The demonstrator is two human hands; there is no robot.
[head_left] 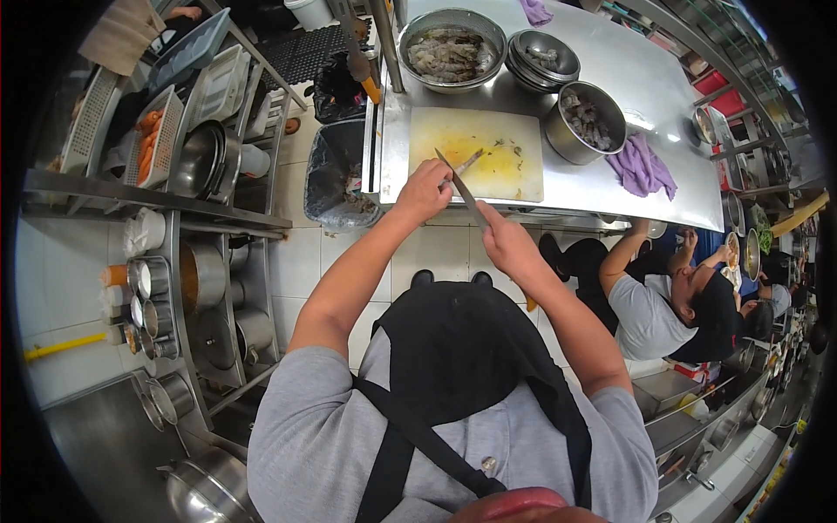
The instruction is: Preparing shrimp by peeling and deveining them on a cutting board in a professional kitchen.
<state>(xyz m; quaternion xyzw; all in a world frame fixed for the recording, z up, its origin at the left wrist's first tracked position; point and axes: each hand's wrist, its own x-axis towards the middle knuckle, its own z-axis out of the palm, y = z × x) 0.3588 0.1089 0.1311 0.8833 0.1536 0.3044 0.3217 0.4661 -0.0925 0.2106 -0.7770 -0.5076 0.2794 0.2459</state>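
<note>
My left hand [425,186] is closed at the near edge of the white cutting board [427,131], pinching a shrimp [472,161] against it. In my right hand [511,242] is a knife [466,192], its blade slanting up and left past my left fingertips, over the shrimp. Yellow stains and dark scraps mark the board. Beyond it stands a large metal bowl [499,44] heaped with grey raw shrimp. A stack of metal bowls [534,77] with some shrimp in the top one sits to its right. Nearer, a deep metal pot [562,138] holds shrimp pieces.
A purple cloth [643,166] lies on the steel table [671,100], right of the pot. Bins lined with black bags [327,174] stand left of the table. Shelves with pots [199,270] line the left. A co-worker [654,305] works close on my right.
</note>
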